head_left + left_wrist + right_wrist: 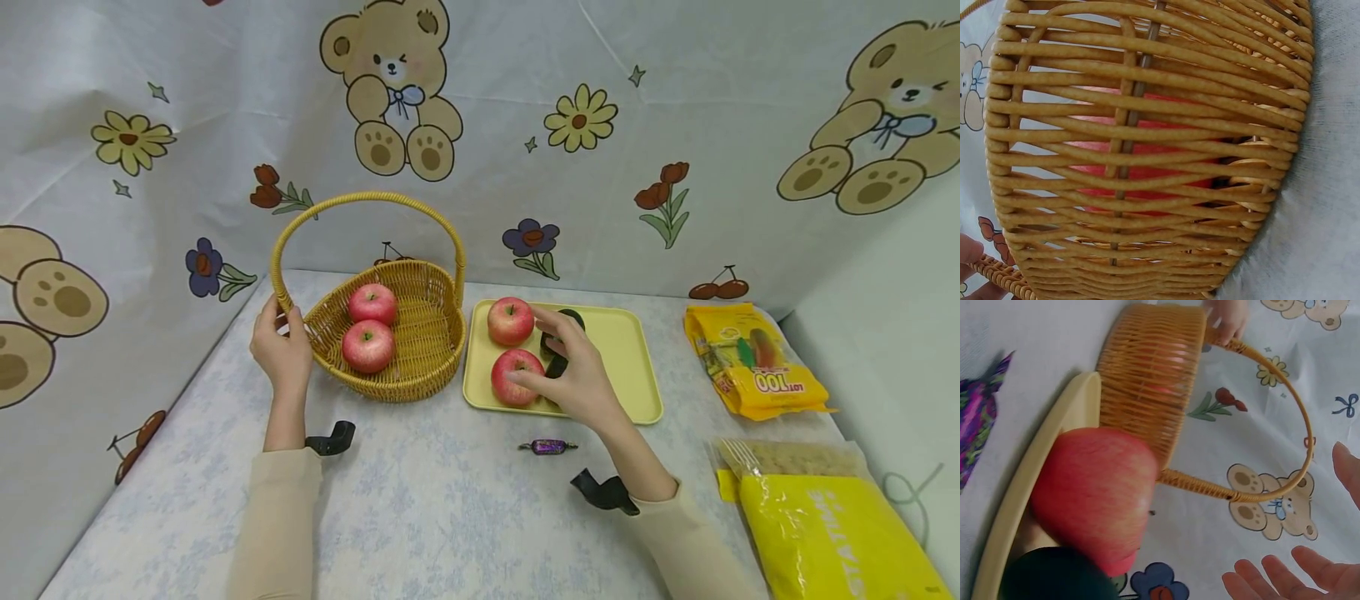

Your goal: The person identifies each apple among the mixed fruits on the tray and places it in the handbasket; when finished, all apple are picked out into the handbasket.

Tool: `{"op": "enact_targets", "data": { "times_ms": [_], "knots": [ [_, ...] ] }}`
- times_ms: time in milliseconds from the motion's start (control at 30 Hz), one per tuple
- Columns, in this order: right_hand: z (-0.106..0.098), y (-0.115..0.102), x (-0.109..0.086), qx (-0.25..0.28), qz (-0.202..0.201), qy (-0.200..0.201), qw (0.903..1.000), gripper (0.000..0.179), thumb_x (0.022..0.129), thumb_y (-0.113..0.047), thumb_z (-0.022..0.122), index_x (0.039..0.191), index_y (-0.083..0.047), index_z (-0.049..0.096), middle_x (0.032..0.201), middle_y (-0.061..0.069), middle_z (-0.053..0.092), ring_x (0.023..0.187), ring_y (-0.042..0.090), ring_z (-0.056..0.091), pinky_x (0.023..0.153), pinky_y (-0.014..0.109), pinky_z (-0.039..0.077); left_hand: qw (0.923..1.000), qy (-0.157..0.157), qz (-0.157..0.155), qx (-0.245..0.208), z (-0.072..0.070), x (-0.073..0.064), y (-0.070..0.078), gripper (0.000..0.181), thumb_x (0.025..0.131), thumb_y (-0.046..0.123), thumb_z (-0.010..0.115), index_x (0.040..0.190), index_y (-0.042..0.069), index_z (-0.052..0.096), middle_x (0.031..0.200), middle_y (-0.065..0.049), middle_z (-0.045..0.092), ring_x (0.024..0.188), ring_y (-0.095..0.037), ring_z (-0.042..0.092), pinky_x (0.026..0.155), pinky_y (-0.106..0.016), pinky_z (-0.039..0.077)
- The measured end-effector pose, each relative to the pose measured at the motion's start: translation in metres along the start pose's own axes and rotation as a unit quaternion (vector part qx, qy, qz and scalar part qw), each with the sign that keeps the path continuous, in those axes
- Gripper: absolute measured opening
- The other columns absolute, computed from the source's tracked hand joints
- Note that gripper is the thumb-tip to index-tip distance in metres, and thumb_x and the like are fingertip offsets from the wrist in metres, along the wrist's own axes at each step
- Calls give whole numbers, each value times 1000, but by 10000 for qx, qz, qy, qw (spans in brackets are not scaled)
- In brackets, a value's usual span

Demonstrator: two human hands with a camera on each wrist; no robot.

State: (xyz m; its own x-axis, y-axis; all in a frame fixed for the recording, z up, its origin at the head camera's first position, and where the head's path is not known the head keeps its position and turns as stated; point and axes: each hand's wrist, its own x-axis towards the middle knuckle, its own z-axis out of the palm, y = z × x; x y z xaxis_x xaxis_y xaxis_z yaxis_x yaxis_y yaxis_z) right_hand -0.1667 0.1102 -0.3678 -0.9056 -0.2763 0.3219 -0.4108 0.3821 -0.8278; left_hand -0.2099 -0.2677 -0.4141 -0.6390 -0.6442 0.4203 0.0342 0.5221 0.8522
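My left hand grips the lower left end of the handle of a yellow wicker basket. Two red apples, a rear one and a front one, lie inside. Over a pale yellow tray, my right hand has its thumb and fingers spread, holding nothing. On the tray's left side sit a back apple and a front apple, the thumb overlapping the front one in the head view. Rounded dark green items beside them are partly hidden under this hand.
A purple wrapped candy lies in front of the tray. To the right are a yellow snack bag and a larger yellow packet. A bear-print cloth stands behind the table.
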Motion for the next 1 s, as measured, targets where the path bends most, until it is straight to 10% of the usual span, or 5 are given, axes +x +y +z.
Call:
{"op": "enact_targets", "data": {
  "times_ms": [1000],
  "knots": [
    [10, 52, 9, -888, 584, -361, 9937, 87, 74, -24, 87, 144, -2, 42, 140, 20, 47, 125, 40, 49, 100, 54, 47, 10000, 22, 70, 2, -1, -2, 1, 34, 99, 13, 54, 131, 6, 61, 116, -21, 64, 106, -32, 63, 77, -27, 44]
  ]
}}
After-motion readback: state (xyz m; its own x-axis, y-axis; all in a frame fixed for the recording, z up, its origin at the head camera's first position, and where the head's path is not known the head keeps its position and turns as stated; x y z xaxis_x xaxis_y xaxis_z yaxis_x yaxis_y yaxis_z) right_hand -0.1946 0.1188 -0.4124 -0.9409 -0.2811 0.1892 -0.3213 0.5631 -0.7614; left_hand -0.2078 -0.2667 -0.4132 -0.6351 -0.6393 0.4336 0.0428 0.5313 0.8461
